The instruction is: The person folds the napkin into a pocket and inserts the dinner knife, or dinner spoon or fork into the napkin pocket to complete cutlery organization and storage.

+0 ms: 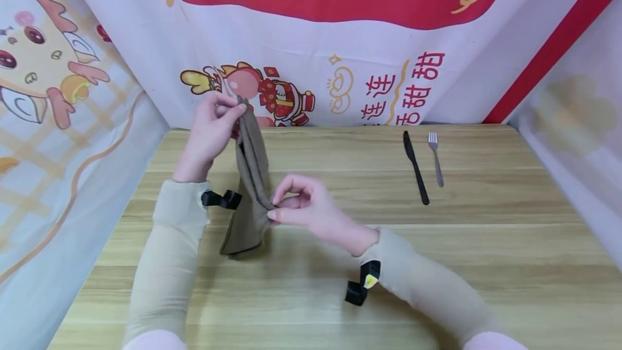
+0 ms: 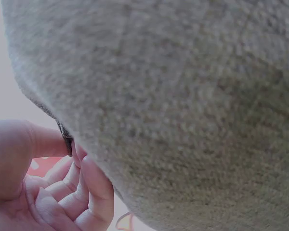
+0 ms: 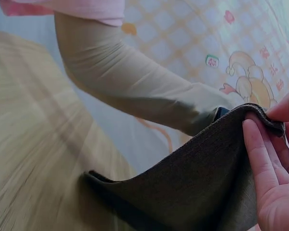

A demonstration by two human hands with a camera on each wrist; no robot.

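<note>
A brown-grey cloth napkin (image 1: 251,177), folded in layers, hangs above the left part of the table. My left hand (image 1: 211,128) pinches its upper end between thumb and fingers. Lower down, my right hand (image 1: 311,207) pinches its right edge. The napkin (image 2: 183,120) fills most of the left wrist view, with the left hand (image 2: 62,187) at lower left. In the right wrist view, thumb and fingers of the right hand (image 3: 272,168) hold the layered edge of the napkin (image 3: 192,183), and its far corner hangs near the tabletop.
On the wooden table (image 1: 486,263), a black knife (image 1: 416,169) lies at the right, beside a silver fork (image 1: 435,160). Printed fabric walls (image 1: 301,42) stand behind and at both sides. A black camera mount sits on each wrist.
</note>
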